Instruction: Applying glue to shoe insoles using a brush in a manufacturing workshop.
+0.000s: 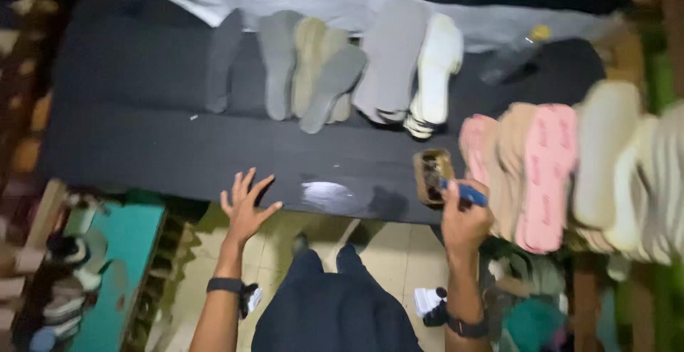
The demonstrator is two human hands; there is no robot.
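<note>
Dim workroom, tiled floor; black-covered worktable (142, 145) spans the view, with a wet-looking glossy patch (326, 194) near its front edge.

Item: left hand (246, 206), fingers spread wide, holding nothing, poised at the table's front edge; whether it touches the cloth cannot be told. Dark band on the wrist.

Item: right hand (464, 220), closed around a blue-handled brush (467, 194) whose tip sits in or at a small open tin (432, 176) standing right at the table's front edge.

Item: row of grey and beige insoles (313, 74) laid flat at the far side, with one white sole stack (434, 74) beside them.

Item: pink and cream soles (545, 174) stacked on edge to the right, just beside the tin.

Item: clear bottle with yellow cap (514, 56), lying at the far right.

Item: teal shelf (117, 266) at lower left, holding shoes.

Risks, as judged: the tin stands so near the edge that a push from the brush could tip it onto the floor or the person's dark trousers (335, 309). A loaded brush could drip on the cloth. The leaning pink soles could slide against the tin. Blur at the right hides finer detail.
</note>
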